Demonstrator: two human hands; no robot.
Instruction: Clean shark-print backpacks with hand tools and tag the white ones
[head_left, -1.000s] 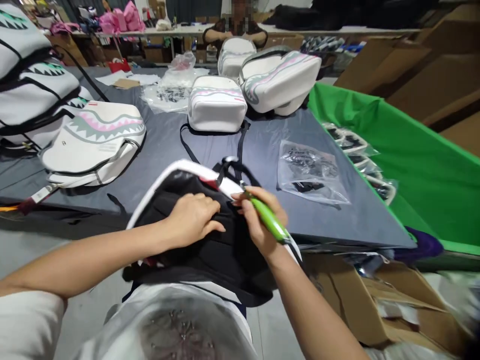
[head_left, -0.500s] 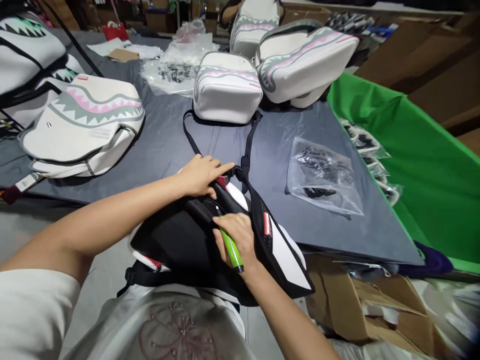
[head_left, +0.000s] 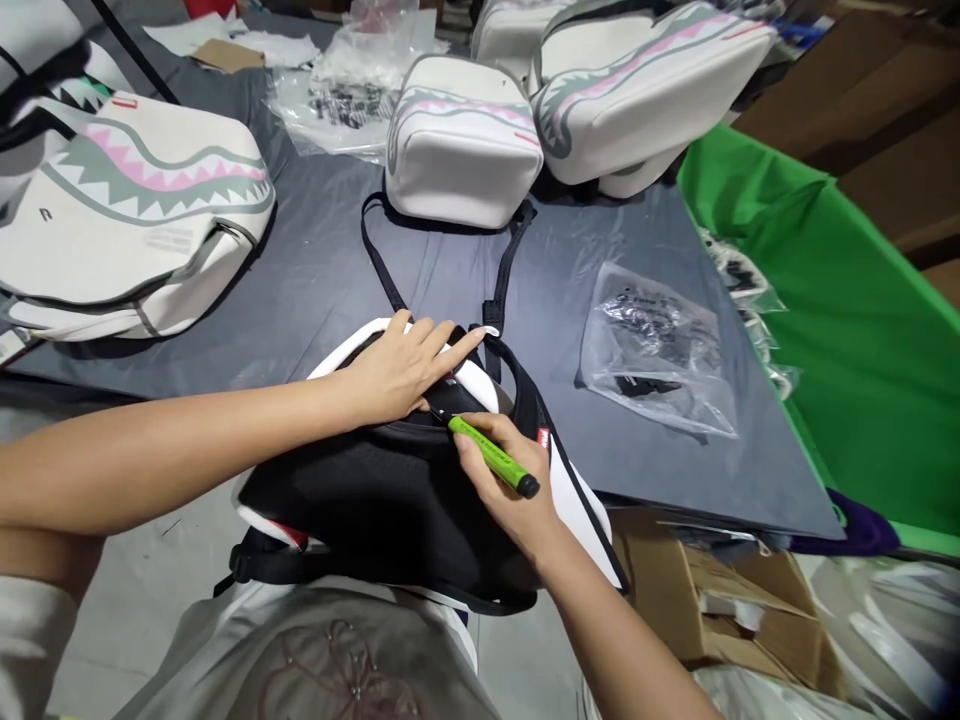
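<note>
A black and white backpack [head_left: 360, 500] lies across my lap, leaning on the table's front edge. My left hand [head_left: 401, 370] rests on its upper part, fingers spread, pressing the fabric near the straps. My right hand [head_left: 510, 480] grips a green marker [head_left: 491, 455] with a black end; its tip points up-left at the black fabric beside my left thumb. Black straps [head_left: 502, 280] run from the backpack onto the table.
White shark-mouth backpacks stand at the left [head_left: 150, 210], the middle back [head_left: 465, 140] and the right back [head_left: 652, 90] of the grey table [head_left: 322, 260]. A clear plastic bag [head_left: 652, 350] lies at right. Cardboard boxes [head_left: 735, 600] sit below, near green cloth [head_left: 810, 260].
My right hand and the marker have moved right and up, and the marker is now tilted flatter. The backpack's white upper rim shows more beside my left hand. The view has shifted.
</note>
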